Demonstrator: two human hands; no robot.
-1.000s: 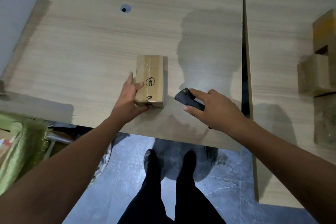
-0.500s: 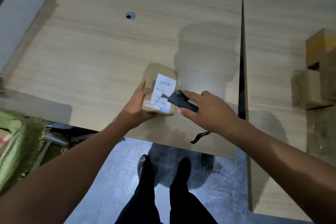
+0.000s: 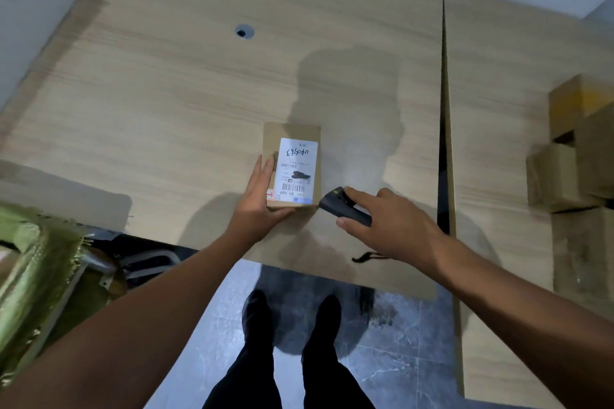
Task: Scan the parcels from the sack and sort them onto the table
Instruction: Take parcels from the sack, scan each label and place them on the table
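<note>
While the left hand (image 3: 262,207) braces the parcel (image 3: 292,163) with straight fingers near the table's (image 3: 166,93) front edge, the right hand (image 3: 395,226), gripping the scanner (image 3: 344,206), should aim its nose squarely at the barcode (image 3: 292,188).

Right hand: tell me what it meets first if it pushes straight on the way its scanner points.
Probably the labelled cardboard parcel, at its near corner, just beyond the scanner in the right hand; depth is unclear.
</note>
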